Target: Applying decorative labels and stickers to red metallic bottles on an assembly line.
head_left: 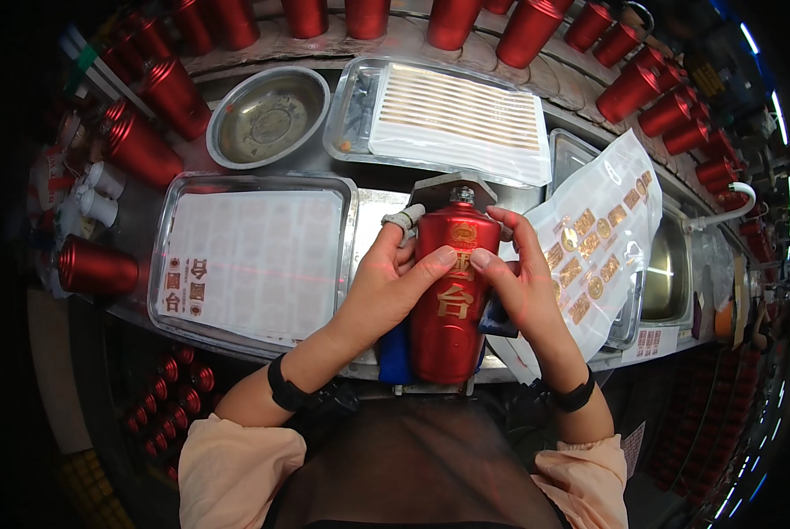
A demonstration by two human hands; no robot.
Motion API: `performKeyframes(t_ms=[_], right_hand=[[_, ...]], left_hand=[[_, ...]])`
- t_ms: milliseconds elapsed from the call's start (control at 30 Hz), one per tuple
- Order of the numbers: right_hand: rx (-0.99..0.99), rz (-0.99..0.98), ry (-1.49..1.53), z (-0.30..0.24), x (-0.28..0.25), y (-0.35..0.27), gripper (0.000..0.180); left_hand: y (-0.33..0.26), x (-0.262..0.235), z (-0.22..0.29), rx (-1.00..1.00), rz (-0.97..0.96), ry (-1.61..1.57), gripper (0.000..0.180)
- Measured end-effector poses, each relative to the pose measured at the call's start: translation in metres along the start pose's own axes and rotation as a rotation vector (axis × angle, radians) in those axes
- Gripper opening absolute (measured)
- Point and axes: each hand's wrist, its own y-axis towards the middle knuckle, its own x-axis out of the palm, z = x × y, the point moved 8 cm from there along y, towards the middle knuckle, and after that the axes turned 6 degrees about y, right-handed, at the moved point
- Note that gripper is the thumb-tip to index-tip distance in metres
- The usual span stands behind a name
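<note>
A red bottle [448, 348] with gold lettering sits in the middle, at the near edge of the desk [342, 172], its clear neck toward the far side and its base toward the person. It lies directly between the two hands, touching both. The left hand [402, 275] is partly curled along the bottle's left side, thumb laid on the front beside the lettering, and a white wrap [404, 217] covers one of its fingers. The right hand [522, 278] has its thumb on the front too, near the other thumb, while its index finger is extended by the bottle's right shoulder. I cannot tell whether either hand grips the bottle firmly, since some fingers are hidden. Blue material [393, 354] shows just beside the bottle's lower left side. To the left, a metal tray [352, 238] holds a white sheet [249, 256] with dark gold pieces at its near left corner. On the far side are a round metal bowl [267, 119] and a pile of gold-striped sheets [461, 110]. Near the right hand, a curling white sheet with gold decals [619, 167] slants upward.
</note>
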Motion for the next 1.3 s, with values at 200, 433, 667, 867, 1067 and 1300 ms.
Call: performKeyframes(t_ms=[200, 433, 667, 867, 1067, 1300], right_hand=[[-0.023, 0.033, -0.025, 0.008, -0.001, 0.003, 0.059], [-0.032, -0.015, 0.051, 0.004, 0.000, 0.007, 0.053], [0.018, -0.074, 0.104, 0.009, -0.004, -0.004, 0.054], [0.073, -0.085, 0.190, 0.016, -0.009, -0.018, 0.057], [0.045, -0.063, 0.187, 0.018, -0.004, -0.023, 0.066], [-0.015, -0.041, 0.132, 0.021, -0.005, -0.021, 0.063]], left_hand=[[0.002, 0.000, -0.002, -0.024, 0.020, 0.029, 0.057], [0.004, -0.001, -0.002, -0.006, 0.023, 0.042, 0.057], [0.004, 0.001, -0.001, -0.048, 0.030, 0.077, 0.058], [0.000, -0.006, -0.009, -0.065, 0.037, 0.100, 0.057], [-0.016, -0.001, -0.012, -0.073, -0.021, 0.142, 0.067], [-0.017, 0.002, -0.013, -0.053, -0.012, 0.145, 0.069]])
